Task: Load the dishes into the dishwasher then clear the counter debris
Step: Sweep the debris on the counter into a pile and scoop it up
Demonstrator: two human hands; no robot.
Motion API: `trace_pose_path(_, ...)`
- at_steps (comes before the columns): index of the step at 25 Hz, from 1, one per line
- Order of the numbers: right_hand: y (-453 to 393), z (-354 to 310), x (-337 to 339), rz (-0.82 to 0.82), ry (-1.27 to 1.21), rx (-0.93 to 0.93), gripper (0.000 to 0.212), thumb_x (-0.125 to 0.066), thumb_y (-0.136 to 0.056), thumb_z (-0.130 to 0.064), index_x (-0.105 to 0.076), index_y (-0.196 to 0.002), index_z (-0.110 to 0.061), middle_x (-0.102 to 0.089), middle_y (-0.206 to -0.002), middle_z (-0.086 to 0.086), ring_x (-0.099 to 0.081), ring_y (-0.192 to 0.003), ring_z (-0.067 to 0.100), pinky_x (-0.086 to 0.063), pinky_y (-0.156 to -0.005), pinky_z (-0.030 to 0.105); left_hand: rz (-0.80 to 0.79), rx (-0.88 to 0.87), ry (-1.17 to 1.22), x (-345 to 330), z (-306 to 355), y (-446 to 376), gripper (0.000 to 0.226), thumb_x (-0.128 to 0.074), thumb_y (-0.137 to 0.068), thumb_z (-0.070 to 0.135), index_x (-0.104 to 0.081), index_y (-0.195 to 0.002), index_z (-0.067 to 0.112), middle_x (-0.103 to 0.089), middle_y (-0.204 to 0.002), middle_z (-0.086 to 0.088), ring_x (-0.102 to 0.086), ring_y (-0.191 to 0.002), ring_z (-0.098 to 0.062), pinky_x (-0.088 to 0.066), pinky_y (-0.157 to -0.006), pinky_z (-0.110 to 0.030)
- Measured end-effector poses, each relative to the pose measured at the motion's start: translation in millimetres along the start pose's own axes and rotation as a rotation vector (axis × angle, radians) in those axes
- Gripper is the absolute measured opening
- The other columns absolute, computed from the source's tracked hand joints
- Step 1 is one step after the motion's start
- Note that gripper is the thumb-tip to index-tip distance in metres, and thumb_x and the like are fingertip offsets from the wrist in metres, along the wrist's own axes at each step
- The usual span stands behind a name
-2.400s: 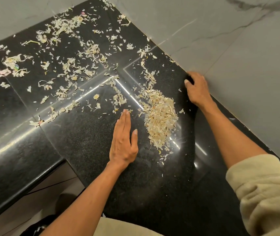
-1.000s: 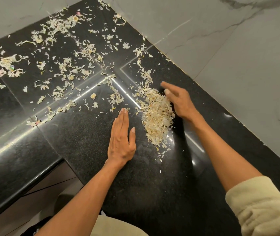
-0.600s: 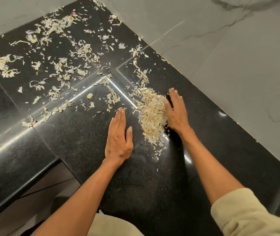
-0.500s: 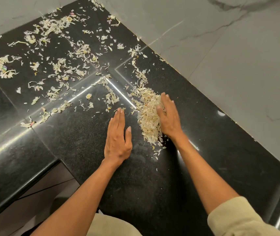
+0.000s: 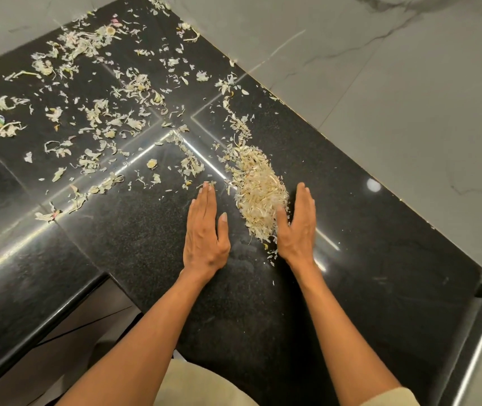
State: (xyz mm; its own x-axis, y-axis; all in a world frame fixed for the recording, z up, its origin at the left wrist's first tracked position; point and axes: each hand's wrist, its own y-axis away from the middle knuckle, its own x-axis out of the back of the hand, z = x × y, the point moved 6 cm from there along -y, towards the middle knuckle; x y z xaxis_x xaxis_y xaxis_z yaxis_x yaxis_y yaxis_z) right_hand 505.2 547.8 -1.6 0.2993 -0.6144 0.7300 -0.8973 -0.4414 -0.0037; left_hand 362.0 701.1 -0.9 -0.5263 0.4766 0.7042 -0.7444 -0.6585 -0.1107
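A heap of pale, dry peel scraps [image 5: 258, 191] lies on the black granite counter [image 5: 351, 230]. My left hand [image 5: 206, 230] lies flat on the counter, fingers straight, a short gap left of the heap. My right hand [image 5: 296, 221] stands on its edge against the heap's right side, fingers straight, its thumb touching the scraps. Loose scraps [image 5: 102, 118] are scattered over the far left of the counter.
A grey marble wall [image 5: 394, 83] runs along the counter's far and right side. The counter's front edge [image 5: 37, 332] drops off at the lower left, with floor below. A metal rail [image 5: 479, 347] shows at the lower right.
My right hand swept from the wall across the counter to the heap's right side, pushing the scraps into a tighter heap. My left hand stayed flat in place.
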Motion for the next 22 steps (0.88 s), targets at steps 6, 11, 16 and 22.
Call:
trace_pose_path(6,2,-58,-46,0.036,-0.073,-0.032,0.08,-0.034,-0.098,-0.058,-0.013,-0.16,-0.011,-0.014,-0.167,0.007,-0.009,-0.154,0.017,-0.011,-0.126,0.04,0.006,-0.018,0.024,0,1,1,0.061,-0.033,-0.103,0.026,-0.015,-0.158,0.008,-0.016,-0.166,-0.007,-0.009,-0.153,-0.013,-0.016,-0.124,-0.047)
trace_pose_path(11,-14,-85,-69,-0.061,-0.154,0.038,0.079,-0.036,-0.099,-0.056,-0.015,-0.16,-0.011,-0.016,-0.167,0.006,-0.01,-0.154,0.016,-0.013,-0.125,0.043,0.031,0.009,0.121,1,-5,1,0.06,-0.031,-0.103,0.028,-0.018,-0.157,0.007,-0.017,-0.165,-0.009,-0.011,-0.153,-0.014,-0.017,-0.123,-0.048)
trace_pose_path(16,9,-63,-32,-0.022,-0.293,0.006,0.07,-0.042,-0.101,-0.05,-0.021,-0.159,-0.016,-0.021,-0.166,-0.001,-0.017,-0.152,0.008,-0.021,-0.124,0.042,0.037,0.009,0.149,3,-5,1,0.059,-0.031,-0.104,0.028,-0.017,-0.158,0.008,-0.017,-0.166,-0.007,-0.011,-0.153,-0.013,-0.019,-0.123,-0.049)
trace_pose_path(22,86,4,20,0.078,-0.183,-0.105,0.072,-0.039,-0.099,-0.056,-0.022,-0.159,-0.02,-0.023,-0.165,-0.003,-0.018,-0.152,0.008,-0.024,-0.123,0.048,0.013,0.003,0.15,5,-6,3,0.058,-0.032,-0.105,0.026,-0.016,-0.158,0.01,-0.016,-0.166,-0.005,-0.011,-0.153,-0.011,-0.016,-0.124,-0.045)
